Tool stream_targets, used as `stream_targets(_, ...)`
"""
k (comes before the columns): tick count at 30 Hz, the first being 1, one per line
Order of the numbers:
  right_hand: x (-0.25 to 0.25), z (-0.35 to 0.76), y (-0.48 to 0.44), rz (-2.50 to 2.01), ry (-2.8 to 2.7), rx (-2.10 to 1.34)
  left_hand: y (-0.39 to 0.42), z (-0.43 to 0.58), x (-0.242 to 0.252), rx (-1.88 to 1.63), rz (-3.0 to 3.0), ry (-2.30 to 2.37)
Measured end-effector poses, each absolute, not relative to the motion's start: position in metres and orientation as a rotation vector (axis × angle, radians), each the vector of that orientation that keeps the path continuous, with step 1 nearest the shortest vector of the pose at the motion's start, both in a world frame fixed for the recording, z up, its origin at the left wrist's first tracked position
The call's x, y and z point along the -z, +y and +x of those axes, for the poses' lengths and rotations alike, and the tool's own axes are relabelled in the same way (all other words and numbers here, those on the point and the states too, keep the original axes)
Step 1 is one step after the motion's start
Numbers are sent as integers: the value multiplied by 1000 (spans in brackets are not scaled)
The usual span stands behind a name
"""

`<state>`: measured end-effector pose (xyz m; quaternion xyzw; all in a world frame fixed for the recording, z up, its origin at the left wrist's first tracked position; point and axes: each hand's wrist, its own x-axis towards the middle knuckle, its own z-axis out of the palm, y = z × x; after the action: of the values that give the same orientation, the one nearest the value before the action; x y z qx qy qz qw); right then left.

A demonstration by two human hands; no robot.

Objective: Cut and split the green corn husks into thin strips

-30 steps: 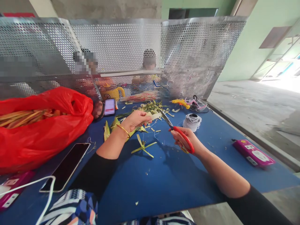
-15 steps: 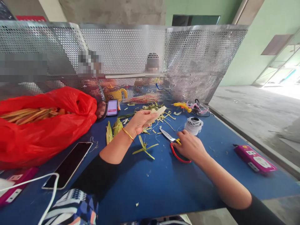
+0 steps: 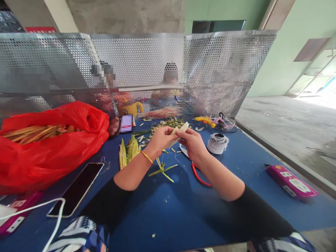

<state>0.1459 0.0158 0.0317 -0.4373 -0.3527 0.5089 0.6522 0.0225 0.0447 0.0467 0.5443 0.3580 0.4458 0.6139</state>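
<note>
My left hand (image 3: pixel 160 140) pinches a pale piece of husk (image 3: pixel 184 126) above the middle of the table. From the right, my right hand (image 3: pixel 193 142) grips the same piece, thumb and fingers closed on it. Partly under my right forearm lie scissors (image 3: pixel 197 175) with red handles, their blades pointing away from me. A small cross of tied green strips (image 3: pixel 162 170) rests on the table just below my hands. Two green-yellow husks (image 3: pixel 132 148) lie left of my left wrist. Behind my hands is a heap of shredded trimmings (image 3: pixel 173 122).
A spool of white string (image 3: pixel 217 143) stands right of my hands. A red plastic bag (image 3: pixel 86 122) of dried strips fills the left, beside a phone (image 3: pixel 78 189). A purple pack (image 3: pixel 291 182) lies right, a yellow tool (image 3: pixel 206 121) farther back. A perforated metal screen (image 3: pixel 141 59) borders the blue table.
My right hand has let go of the scissors, which stay on the table, and moved left to grip the husk piece with my left hand.
</note>
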Motion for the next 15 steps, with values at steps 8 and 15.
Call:
stream_targets(8,-38,162,21,-995,-1019,-954,53,15,-52,-758,1055,751)
stream_targets(15,-42,162,18,-1004,-1054,-960,53,17,-50,-916,1035,794)
